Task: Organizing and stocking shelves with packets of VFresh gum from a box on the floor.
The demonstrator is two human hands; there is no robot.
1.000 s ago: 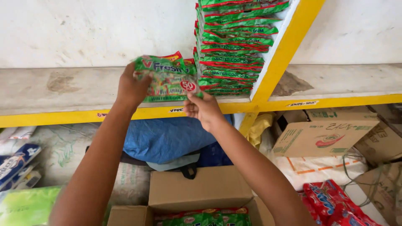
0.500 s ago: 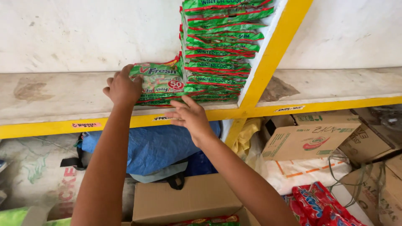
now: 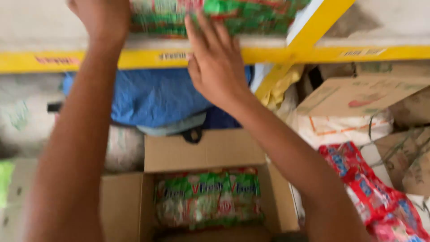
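Packets in green and red wrapping (image 3: 224, 13) are seen lying on the yellow-edged shelf (image 3: 268, 54) at the far side, and both hands are up against them. The left hand (image 3: 101, 18) is curled over the left end of the stack; whether it grips a packet or only presses on it cannot be told through the blur. The right hand (image 3: 215, 62) is spread flat, fingers extended, laid against the front of the packets and over the shelf edge, gripping nothing. Near the camera, an open cardboard box (image 3: 201, 157) is shown with more green packets (image 3: 208, 197) left inside, so the shelving is judged partly done: one stack is placed, and a layer in the box is yet to be lifted out. A blue sack (image 3: 152, 96) is stuffed under the shelf, closed cartons (image 3: 358, 94) are stacked at the right, and red packets (image 3: 380, 197) lie near right. Compared with half a second ago, the view is tilted down: the tall pile above the shelf is cut off, the box contents are revealed, and the right hand is raised from the shelf lip onto the packets.
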